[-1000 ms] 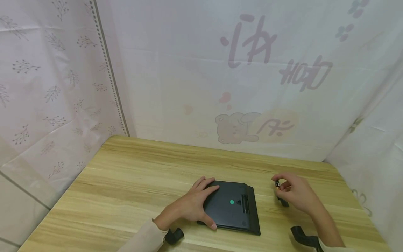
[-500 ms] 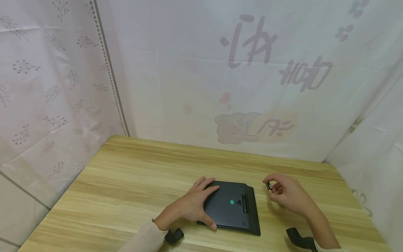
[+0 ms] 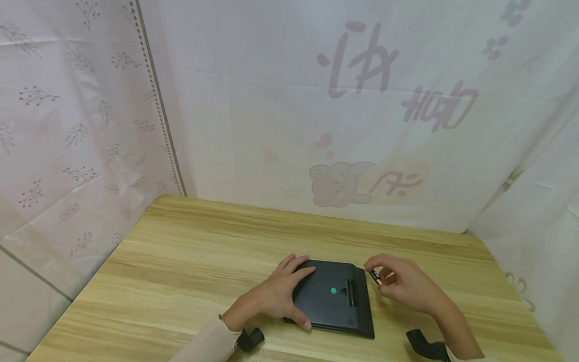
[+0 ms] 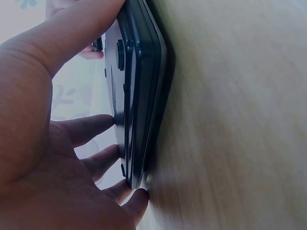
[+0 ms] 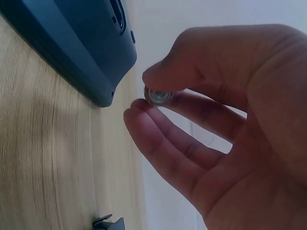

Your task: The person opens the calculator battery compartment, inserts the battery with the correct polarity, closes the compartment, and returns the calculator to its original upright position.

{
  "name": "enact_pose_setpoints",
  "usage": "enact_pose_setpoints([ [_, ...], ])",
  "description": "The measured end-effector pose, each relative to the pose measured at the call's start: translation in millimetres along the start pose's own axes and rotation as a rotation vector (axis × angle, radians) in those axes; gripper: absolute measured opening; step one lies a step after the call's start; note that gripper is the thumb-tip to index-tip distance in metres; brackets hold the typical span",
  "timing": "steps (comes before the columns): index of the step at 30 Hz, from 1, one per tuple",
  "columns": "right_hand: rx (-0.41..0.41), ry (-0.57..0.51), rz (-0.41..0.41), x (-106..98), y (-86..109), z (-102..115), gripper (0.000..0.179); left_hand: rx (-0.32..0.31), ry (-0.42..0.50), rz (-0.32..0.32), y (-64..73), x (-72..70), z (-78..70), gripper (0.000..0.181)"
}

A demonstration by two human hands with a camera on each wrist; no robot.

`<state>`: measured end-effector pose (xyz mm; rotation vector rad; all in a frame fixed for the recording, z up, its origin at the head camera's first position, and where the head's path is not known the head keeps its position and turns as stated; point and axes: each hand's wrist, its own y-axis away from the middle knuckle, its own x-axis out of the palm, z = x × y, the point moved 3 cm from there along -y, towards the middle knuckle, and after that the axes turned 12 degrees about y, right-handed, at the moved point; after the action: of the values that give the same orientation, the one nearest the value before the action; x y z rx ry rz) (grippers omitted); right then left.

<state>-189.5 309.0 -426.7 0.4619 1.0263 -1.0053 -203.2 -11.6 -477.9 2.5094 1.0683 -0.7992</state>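
Observation:
A flat black calculator lies face down on the table, its narrow battery slot uncovered near the right end. My left hand holds its left part, the thumb at the near edge and the fingers spread over the back and far corner. Just beyond the right edge, my right hand pinches a small cylindrical battery between thumb and fingers. In the right wrist view the battery's round metal end faces the camera, apart from the calculator's corner.
A small dark angular piece lies on the table at the bottom of the right wrist view; in the head view the right hand hides it. The wood-grain table ends at pale printed curtains behind and at both sides.
My right hand has moved left with the battery, from above the small dark piece to beside the calculator's right edge. The battery's tilt has changed. The left hand and calculator have stayed still.

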Motion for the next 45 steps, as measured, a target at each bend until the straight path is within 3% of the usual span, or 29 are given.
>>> enact_pose_setpoints([
  [10,-0.088,-0.078,0.041,9.1,-3.8,6.1,0.039,0.005,0.0,0.001,0.1,-0.3,-0.3,0.118],
  [30,-0.125,-0.115,0.117,16.3,-9.7,24.0,0.036,-0.011,0.001,0.003,0.3,-0.5,-1.4,0.118],
  [45,-0.165,-0.03,0.121,22.5,-12.7,35.0,0.029,-0.007,-0.013,-0.006,-0.4,-0.5,-0.8,0.119],
])
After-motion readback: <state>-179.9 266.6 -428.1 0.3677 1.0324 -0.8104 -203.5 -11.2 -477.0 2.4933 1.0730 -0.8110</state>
